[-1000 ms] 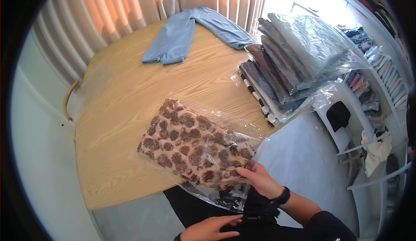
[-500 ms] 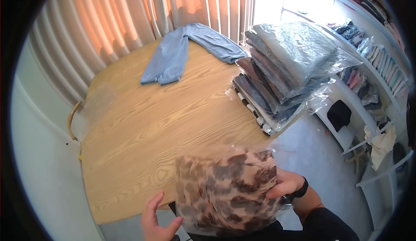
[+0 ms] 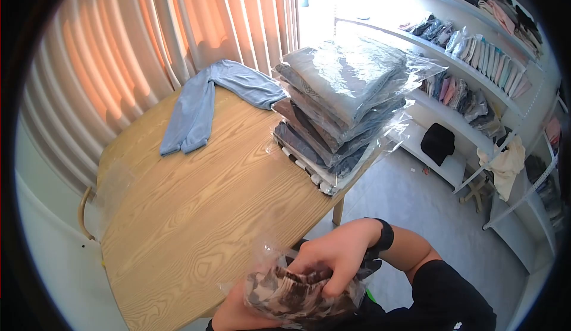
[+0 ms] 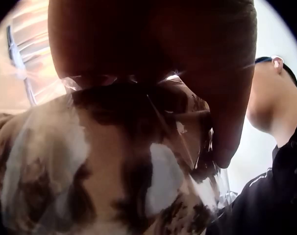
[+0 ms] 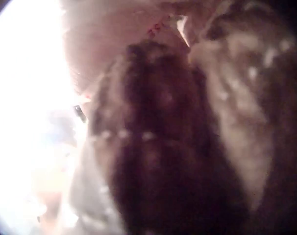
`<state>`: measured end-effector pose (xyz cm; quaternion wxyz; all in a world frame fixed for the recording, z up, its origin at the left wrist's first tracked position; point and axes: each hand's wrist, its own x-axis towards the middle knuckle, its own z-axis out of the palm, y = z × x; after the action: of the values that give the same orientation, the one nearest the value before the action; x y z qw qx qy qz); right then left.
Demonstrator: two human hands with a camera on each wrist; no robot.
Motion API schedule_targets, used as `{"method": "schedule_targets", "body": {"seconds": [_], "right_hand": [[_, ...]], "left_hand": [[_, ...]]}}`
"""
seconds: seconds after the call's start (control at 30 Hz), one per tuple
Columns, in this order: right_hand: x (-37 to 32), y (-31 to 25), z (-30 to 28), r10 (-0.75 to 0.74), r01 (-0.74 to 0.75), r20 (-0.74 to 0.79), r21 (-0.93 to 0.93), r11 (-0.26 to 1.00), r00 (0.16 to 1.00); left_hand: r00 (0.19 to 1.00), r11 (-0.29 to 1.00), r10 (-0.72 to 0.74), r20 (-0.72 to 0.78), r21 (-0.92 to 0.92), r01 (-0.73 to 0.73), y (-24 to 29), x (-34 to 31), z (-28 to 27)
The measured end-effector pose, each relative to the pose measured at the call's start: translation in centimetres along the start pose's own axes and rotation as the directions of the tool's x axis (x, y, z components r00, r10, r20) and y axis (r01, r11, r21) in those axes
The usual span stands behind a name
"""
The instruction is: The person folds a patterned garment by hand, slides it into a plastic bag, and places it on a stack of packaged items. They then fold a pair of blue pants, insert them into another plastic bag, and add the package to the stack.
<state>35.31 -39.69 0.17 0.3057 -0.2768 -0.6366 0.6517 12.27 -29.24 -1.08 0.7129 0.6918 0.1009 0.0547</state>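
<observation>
A folded garment with brown spots on beige (image 3: 279,295) is in a clear plastic bag (image 3: 267,251), held low over the near table edge in the head view. My left hand (image 3: 235,310) grips the bagged garment from its left side, mostly hidden behind it. From above, my right hand (image 3: 342,251) holds the garment, thumb on the near side and fingers sunk between its folds. The left wrist view has the left hand (image 4: 153,39) dark across the top, its thumb (image 4: 224,142) down over the shiny plastic. Blurred spotted fabric (image 5: 148,112) fills much of the right wrist view.
Light blue trousers (image 3: 196,108) lie spread at the back of the wooden table (image 3: 196,206). At its right edge rises a tall stack of bagged clothes (image 3: 345,81). A clear plastic bag (image 3: 113,185) lies at the left, near a curved wooden chair back (image 3: 83,215). Clothes shelves (image 3: 476,81) line the right.
The bagged garment was lifted off the table towards the body and is now bunched between both hands. My left hand, free before, has come to hold it. The head view has turned right.
</observation>
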Motion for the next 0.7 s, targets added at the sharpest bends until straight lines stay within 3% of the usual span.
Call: {"method": "schedule_targets", "body": {"seconds": [0.03, 0.1, 0.13, 0.17, 0.23, 0.3, 0.33, 0.4, 0.43, 0.5, 0.53, 0.6, 0.63, 0.7], "right_hand": [[-0.6, 0.2, -0.3, 0.052, -0.052, -0.009, 0.036, 0.998, 0.999], [-1.3, 0.5, -0.4, 0.104, -0.104, -0.006, 0.072, 0.992, 0.995], [-1.7, 0.5, -0.4, 0.121, -0.107, -0.105, 0.129, 0.986, 0.987], [-2.0, 0.7, -0.4, 0.142, -0.105, -0.202, 0.187, 0.977, 0.969], [-2.8, 3.1, -1.7, 0.089, -0.053, -0.196, 0.182, 0.982, 0.977], [-4.2, 6.1, -2.8, 0.168, 0.134, -0.589, 0.434, 0.891, 0.790], [-4.6, 7.8, -3.0, 0.166, 0.133, -0.572, 0.443, 0.886, 0.803], [-5.0, 11.6, -3.1, 0.208, 0.365, -0.722, 0.550, 0.752, 0.659], [-5.5, 14.1, -2.5, 0.163, 0.411, -0.689, 0.587, 0.698, 0.707], [-5.2, 15.0, 0.4, -0.040, 0.541, -0.618, 0.654, 0.528, 0.785], [-5.1, 15.4, 1.7, -0.019, 0.529, -0.613, 0.666, 0.527, 0.790], [-3.6, 15.9, 3.3, -0.070, 0.530, -0.666, 0.521, 0.669, 0.742], [-3.1, 15.6, 3.4, -0.066, 0.533, -0.667, 0.526, 0.663, 0.742], [-2.1, 14.4, 2.8, 0.168, 0.327, -0.679, 0.536, 0.778, 0.715]], "left_hand": [[1.000, 1.000, -0.001, -0.002, -0.002, 0.001, -0.4, -0.1, -0.1], [1.000, 0.963, 0.011, 0.008, 0.269, -0.013, -1.8, -0.2, -0.4], [0.999, 0.950, 0.019, 0.031, 0.311, -0.027, -2.3, -0.2, -0.7], [1.000, 0.950, 0.018, 0.025, 0.310, -0.025, -2.8, -0.1, -0.8], [0.997, 0.963, 0.029, -0.068, 0.268, -0.009, -3.2, 0.0, -0.9], [0.984, 0.972, 0.074, -0.161, 0.234, -0.035, -4.3, 0.4, -0.9], [0.958, 0.976, 0.112, -0.263, 0.209, -0.056, -5.0, 0.2, -1.1], [0.881, 0.982, 0.127, -0.456, 0.181, -0.048, -6.3, -0.6, -1.6], [0.867, 0.982, 0.130, -0.481, 0.184, -0.045, -6.8, -0.7, -2.0], [0.811, 0.983, 0.105, -0.576, -0.065, -0.173, -7.7, -0.3, -1.9], [0.816, 0.976, 0.038, -0.576, -0.154, -0.154, -7.5, -0.3, -1.7], [0.811, 0.969, 0.029, -0.585, -0.183, -0.167, -8.6, -0.4, -1.4], [0.810, 0.964, 0.035, -0.585, -0.195, -0.183, -9.0, -0.3, -1.4], [0.797, 0.961, 0.048, -0.602, -0.189, -0.200, -9.6, -0.3, -0.7]]}}
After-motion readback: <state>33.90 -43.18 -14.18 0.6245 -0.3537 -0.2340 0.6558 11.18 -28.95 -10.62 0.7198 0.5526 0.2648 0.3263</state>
